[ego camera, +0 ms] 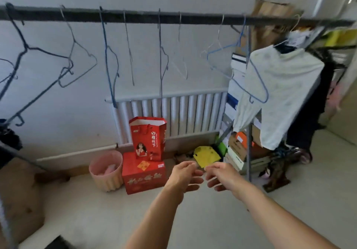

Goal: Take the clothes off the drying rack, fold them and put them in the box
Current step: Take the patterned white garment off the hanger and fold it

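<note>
seemingly late in the task, the head view showed the drying rack [173,18] with its rail carrying mostly bare wire hangers [108,55] from the left end to past the middle. only at the right end did clothes remain: a pale shirt [284,92] on its hanger, with a dark garment [311,113] just behind it. both arms reached forward below the rail; the left hand [185,177] and the right hand [220,177] hung close together, fingers relaxed and gripping nothing. on the floor by the radiator [183,113] stood a red box [144,173] with a red bag [147,138] on its lid, a pink bin [105,169] beside it. which box was meant could not be told. judged remaining: unhanging, folding and boxing these last pieces.
</note>
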